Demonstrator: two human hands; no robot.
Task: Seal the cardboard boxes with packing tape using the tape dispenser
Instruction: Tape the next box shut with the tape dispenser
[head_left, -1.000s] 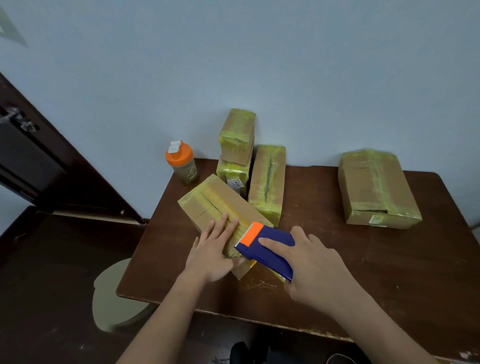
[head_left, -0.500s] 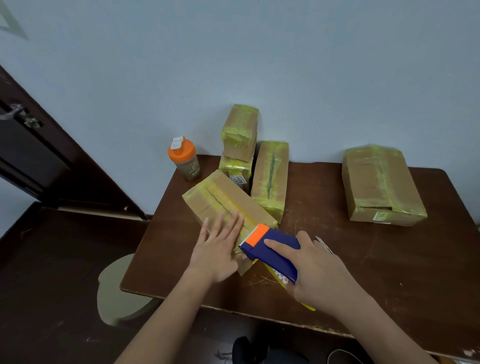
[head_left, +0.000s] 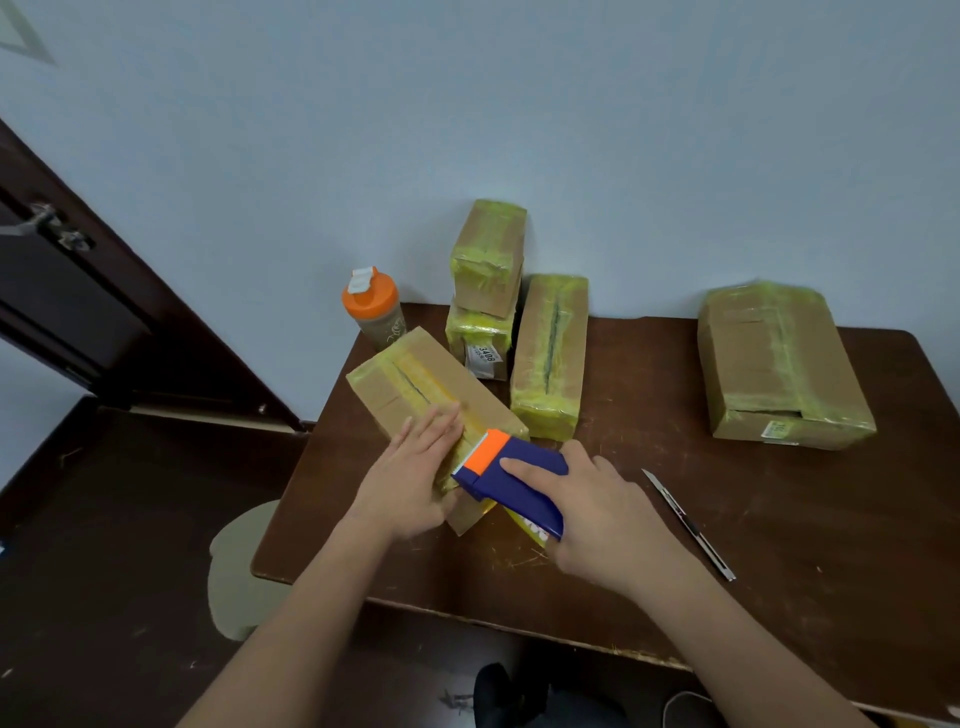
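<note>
Nearest us, our right hand (head_left: 605, 525) curls around the blue tape dispenser (head_left: 514, 480), forefinger laid along its top, holding it against the near end of the cardboard box (head_left: 415, 384) that lies diagonally on the brown table (head_left: 779, 519). The dispenser's orange head (head_left: 487, 451) touches the box top, and a yellow tape roll (head_left: 530, 530) peeks out beneath its body. Our left hand (head_left: 410, 483) rests flat on the same box just left of the dispenser, fingers straight and together, pressing the top rather than gripping it. A band of yellowish tape runs along the seam of this box. To the right of our right hand, apart from it, a slim utility knife (head_left: 688, 525) lies on the table. Further back, a long taped box (head_left: 550, 358) stands beside the diagonal one, and left of it two smaller taped boxes are stacked, the lower one (head_left: 480, 345) carrying a white label and the upper one (head_left: 488, 257) leaning at the wall. An orange-lidded shaker bottle (head_left: 375, 309) sits at the table's far left corner. Well off to the right, a larger taped box (head_left: 779, 369) lies near the pale wall (head_left: 519, 130). A dark door (head_left: 78, 312) stands at the left.
</note>
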